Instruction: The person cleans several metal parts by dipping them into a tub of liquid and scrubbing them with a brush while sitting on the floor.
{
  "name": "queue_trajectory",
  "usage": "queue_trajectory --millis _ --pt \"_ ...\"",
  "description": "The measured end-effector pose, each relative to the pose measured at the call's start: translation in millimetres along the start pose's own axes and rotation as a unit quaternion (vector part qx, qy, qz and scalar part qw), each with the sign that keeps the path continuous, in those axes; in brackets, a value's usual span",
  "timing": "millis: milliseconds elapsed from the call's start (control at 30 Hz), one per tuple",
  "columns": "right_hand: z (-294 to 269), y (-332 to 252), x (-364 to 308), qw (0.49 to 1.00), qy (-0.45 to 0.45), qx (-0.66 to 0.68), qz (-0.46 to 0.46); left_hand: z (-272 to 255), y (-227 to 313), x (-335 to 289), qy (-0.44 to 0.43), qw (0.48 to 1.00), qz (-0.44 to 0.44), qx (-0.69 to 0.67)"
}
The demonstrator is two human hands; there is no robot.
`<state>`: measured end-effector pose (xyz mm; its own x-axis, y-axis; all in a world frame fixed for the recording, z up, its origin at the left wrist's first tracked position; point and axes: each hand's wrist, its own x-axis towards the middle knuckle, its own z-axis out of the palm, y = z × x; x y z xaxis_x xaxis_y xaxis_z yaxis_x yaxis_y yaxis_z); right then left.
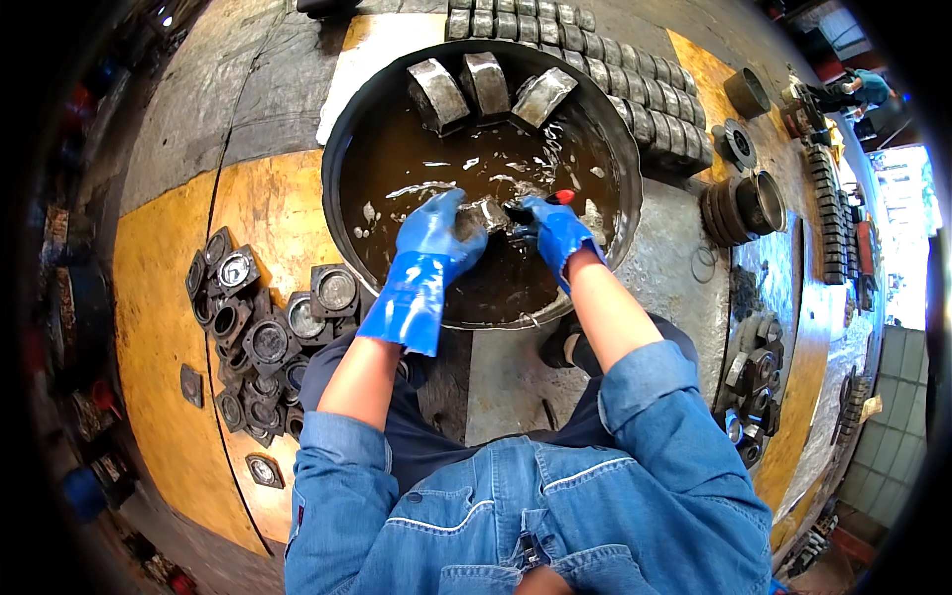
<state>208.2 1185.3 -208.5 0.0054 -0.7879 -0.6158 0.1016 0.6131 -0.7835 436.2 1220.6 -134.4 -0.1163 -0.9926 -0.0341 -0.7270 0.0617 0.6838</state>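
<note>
Fingers of our left hand (432,228) clamp a metal block (486,214) over the basin (627,178). Our right hand (555,228) has its fingers closed on a red-ended tool (563,197).

Shiny grey metal block (485,215), angular, over brown liquid (496,285); red-ended tool (563,197) beside it, partly hidden.

Three blocks (487,87) stand in the basin (629,203) beyond a held block (485,215); block rows (635,91) lie behind to the right, parts (266,342) left, rings (736,210) right
</note>
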Motion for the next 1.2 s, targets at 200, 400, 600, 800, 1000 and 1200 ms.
queue_trajectory --millis 200,400,600,800,1000,1200 --pt "28 2 -7 0.950 0.163 -0.255 0.071 -16 -25 17 -0.007 0.844 -0.194 -0.500" --pt "-6 -19 -30 0.975 -0.125 0.158 -0.090 -12 -71 15 -0.128 0.538 -0.232 -0.800" --pt "-19 -32 1 0.993 0.032 0.087 0.075 -22 -27 12 -0.060 0.548 -0.319 -0.771" --pt "-1 -10 -9 0.999 -0.011 0.028 0.025 -23 -21 13 -0.052 0.569 -0.327 -0.753" --pt "22 8 11 0.933 0.116 -0.335 0.063 -16 -19 26 -0.050 0.552 -0.315 -0.770" --pt "9 -47 -29 0.982 0.004 -0.167 -0.082 -5 -18 40 0.011 0.552 -0.308 -0.775"
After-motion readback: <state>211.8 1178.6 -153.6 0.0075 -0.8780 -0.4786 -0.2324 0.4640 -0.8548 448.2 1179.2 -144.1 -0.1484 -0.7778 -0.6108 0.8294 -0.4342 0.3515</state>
